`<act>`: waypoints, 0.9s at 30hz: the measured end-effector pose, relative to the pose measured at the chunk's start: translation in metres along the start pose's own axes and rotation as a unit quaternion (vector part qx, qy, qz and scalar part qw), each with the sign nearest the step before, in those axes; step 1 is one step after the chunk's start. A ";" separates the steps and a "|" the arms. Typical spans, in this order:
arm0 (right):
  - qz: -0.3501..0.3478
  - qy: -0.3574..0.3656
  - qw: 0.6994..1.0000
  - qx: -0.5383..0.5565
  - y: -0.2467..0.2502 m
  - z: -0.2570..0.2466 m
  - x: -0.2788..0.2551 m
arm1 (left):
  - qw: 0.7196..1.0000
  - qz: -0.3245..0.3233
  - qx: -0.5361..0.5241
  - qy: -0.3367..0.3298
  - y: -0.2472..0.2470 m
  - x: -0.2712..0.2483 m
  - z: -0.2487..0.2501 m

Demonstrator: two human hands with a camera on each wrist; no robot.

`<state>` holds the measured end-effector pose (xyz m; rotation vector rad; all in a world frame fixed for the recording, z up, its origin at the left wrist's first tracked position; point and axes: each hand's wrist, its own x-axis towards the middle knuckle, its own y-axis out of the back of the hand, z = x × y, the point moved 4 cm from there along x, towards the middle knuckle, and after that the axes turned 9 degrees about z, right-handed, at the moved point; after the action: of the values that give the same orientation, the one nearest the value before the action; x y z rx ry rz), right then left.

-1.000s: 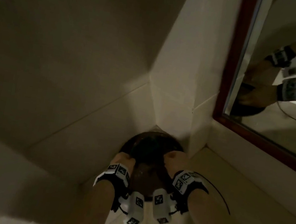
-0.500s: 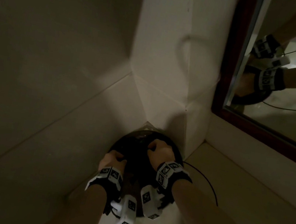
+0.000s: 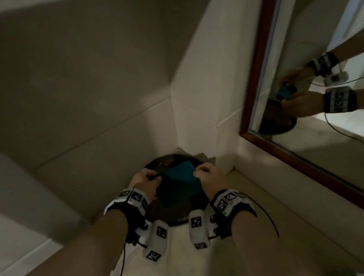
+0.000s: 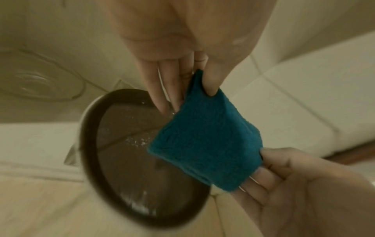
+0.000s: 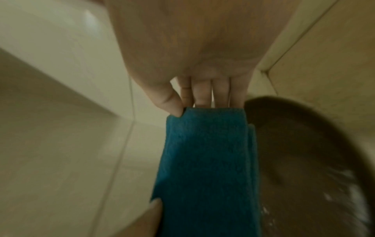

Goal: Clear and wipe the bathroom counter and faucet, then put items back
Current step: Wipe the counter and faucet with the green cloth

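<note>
A folded teal cloth (image 3: 179, 181) is held just above a dark round tray (image 3: 162, 161) in the counter's back left corner. My left hand (image 3: 145, 180) pinches the cloth's left corner between thumb and fingers (image 4: 211, 86). My right hand (image 3: 207, 173) pinches its opposite edge (image 5: 182, 105). In the left wrist view the cloth (image 4: 207, 144) hangs taut between both hands over the tray (image 4: 131, 160), which shows white specks. In the right wrist view the cloth (image 5: 202, 160) runs down beside the tray (image 5: 304, 152). No faucet is in view.
The beige counter (image 3: 266, 246) runs to the right under a wood-framed mirror (image 3: 303, 162) that reflects both hands and the cloth. Tiled walls (image 3: 87, 99) close in the corner behind and left of the tray. A black cable (image 3: 266, 213) trails from my right wrist.
Before, both hands were down on the dark tray with no cloth showing. Now the teal cloth is spread between them just above the tray.
</note>
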<state>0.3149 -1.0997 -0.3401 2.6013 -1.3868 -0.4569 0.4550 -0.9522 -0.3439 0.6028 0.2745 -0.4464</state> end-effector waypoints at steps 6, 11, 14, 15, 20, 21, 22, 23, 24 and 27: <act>0.031 -0.027 0.999 -0.009 0.046 0.001 -0.081 | 0.998 -0.047 -0.004 -0.047 -0.001 -0.069 -0.004; 0.117 -0.102 0.987 0.033 0.082 0.030 -0.172 | 0.988 -0.055 0.072 -0.124 -0.010 -0.152 -0.030; 0.174 -0.180 0.966 0.071 0.101 0.058 -0.235 | 0.969 -0.106 0.130 -0.181 -0.025 -0.214 -0.053; 0.190 -0.205 0.956 0.088 0.106 0.066 -0.257 | 0.963 -0.147 0.125 -0.186 -0.032 -0.237 -0.062; 0.236 -0.274 0.928 0.083 0.132 0.100 -0.358 | 0.907 -0.339 0.147 -0.202 -0.076 -0.342 -0.103; 0.248 -0.274 0.926 0.074 0.140 0.105 -0.375 | 0.894 -0.356 0.167 -0.214 -0.083 -0.360 -0.108; 0.253 -0.272 0.926 0.066 0.149 0.112 -0.390 | 0.882 -0.369 0.186 -0.227 -0.090 -0.376 -0.113; 0.257 -0.272 0.925 0.066 0.159 0.119 -0.404 | 0.871 -0.374 0.208 -0.241 -0.098 -0.391 -0.118; 0.262 -0.272 0.923 0.071 0.169 0.125 -0.418 | 0.859 -0.379 0.232 -0.254 -0.105 -0.406 -0.123; 0.273 -0.255 0.923 0.091 0.202 0.138 -0.461 | 0.824 -0.388 0.283 -0.300 -0.124 -0.455 -0.132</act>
<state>-0.1308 -0.8294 -0.3254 2.1374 -2.3188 -0.9923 -0.0159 -0.8173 -0.3377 0.8817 -0.2616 -1.5167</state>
